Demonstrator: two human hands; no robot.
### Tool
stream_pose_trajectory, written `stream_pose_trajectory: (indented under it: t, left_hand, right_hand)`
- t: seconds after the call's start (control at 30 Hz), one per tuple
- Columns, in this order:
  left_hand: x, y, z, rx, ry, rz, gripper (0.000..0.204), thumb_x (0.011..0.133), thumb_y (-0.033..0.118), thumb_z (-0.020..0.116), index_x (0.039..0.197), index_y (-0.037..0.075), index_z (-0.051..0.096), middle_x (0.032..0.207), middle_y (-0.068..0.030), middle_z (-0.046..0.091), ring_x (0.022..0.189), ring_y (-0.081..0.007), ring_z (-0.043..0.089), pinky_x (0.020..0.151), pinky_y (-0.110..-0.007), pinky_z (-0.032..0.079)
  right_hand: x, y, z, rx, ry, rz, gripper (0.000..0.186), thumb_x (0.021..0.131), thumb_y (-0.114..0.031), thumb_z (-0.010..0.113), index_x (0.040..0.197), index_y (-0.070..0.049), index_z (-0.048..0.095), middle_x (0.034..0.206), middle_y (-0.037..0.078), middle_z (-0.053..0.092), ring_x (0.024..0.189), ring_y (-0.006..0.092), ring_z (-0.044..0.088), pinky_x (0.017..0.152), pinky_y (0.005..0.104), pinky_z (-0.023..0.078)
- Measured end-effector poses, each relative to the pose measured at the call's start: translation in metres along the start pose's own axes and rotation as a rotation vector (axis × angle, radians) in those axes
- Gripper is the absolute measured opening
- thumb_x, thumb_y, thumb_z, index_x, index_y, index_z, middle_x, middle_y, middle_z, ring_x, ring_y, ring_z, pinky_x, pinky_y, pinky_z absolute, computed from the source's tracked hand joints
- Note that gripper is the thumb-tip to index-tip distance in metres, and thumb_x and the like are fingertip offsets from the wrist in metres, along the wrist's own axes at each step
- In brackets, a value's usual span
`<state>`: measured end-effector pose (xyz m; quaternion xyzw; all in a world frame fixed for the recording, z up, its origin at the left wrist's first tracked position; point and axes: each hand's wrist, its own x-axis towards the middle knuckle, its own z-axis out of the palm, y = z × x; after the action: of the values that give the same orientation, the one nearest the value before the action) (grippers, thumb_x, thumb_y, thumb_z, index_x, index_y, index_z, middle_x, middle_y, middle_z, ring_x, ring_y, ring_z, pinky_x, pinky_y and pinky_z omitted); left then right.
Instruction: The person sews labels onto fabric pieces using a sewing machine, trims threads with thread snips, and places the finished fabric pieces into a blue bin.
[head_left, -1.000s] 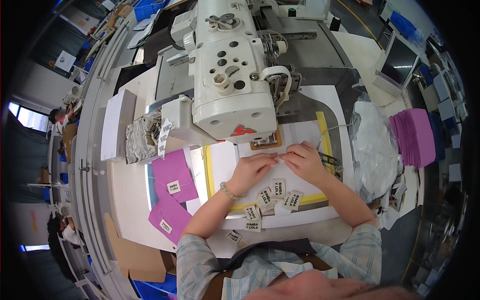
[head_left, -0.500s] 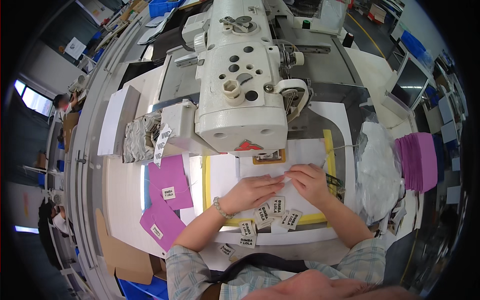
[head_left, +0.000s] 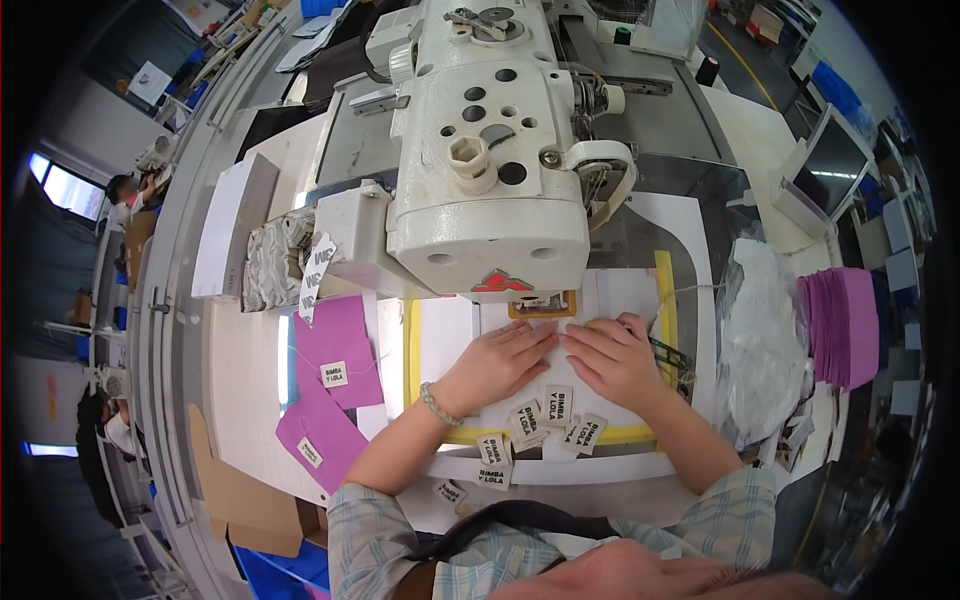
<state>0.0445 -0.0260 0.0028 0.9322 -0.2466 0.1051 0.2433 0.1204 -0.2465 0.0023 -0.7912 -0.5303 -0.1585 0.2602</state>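
Both my hands rest on a white sheet [head_left: 448, 350] bordered with yellow tape, just in front of the white sewing machine [head_left: 487, 235]. My left hand [head_left: 508, 362] lies with its fingers stretched forward and right, its tips near the metal needle plate area. Opposite it, my right hand [head_left: 612, 362] lies flat, fingers pointing left, fingertips close to the left ones. Whether a thin white piece is under the fingertips is hard to make out. Nearest to my wrists are several small white fabric labels [head_left: 558, 405] with black print, loosely scattered. Dark green thread snips [head_left: 672, 358] lie beside my right hand.
Two magenta fabric pieces [head_left: 338, 340], each bearing a label, lie at the left. Further left stand a long white box [head_left: 232, 230] and an open cardboard box [head_left: 250, 510]. Right of the sheet are a clear plastic bag [head_left: 762, 340] of white material and a magenta fabric stack [head_left: 840, 325].
My right hand has gone from bent, pinched fingers to lying flat. My left hand has moved slightly forward, its fingers now angled more toward the machine. The view has shifted a little.
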Motion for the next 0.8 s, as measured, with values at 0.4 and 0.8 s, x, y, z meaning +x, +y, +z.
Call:
stream_pose_trajectory:
  t: [0.4,0.8]
  left_hand:
    - [0.003,0.006,0.0,0.047,-0.052,-0.042,0.053,0.082,0.023,0.068,0.131,0.007,0.054,0.138,-0.0176,0.049,0.125,-0.0339,0.049,0.107,-0.046,0.039]
    - [0.0,0.017,0.007,0.174,0.069,-0.115,0.055,0.081,0.026,0.07,0.13,0.006,0.056,0.124,-0.015,0.061,0.117,-0.0319,0.058,0.099,-0.043,0.047]
  right_hand:
    - [0.002,-0.002,0.002,-0.005,-0.174,0.148,0.049,0.081,-0.027,0.07,0.123,-0.004,0.059,0.123,0.008,0.059,0.117,0.0239,0.051,0.098,0.0417,0.037]
    - [0.003,-0.012,0.008,-0.014,-0.223,0.16,0.05,0.08,-0.026,0.07,0.122,-0.001,0.058,0.128,0.012,0.054,0.125,0.0276,0.046,0.103,0.0443,0.035]
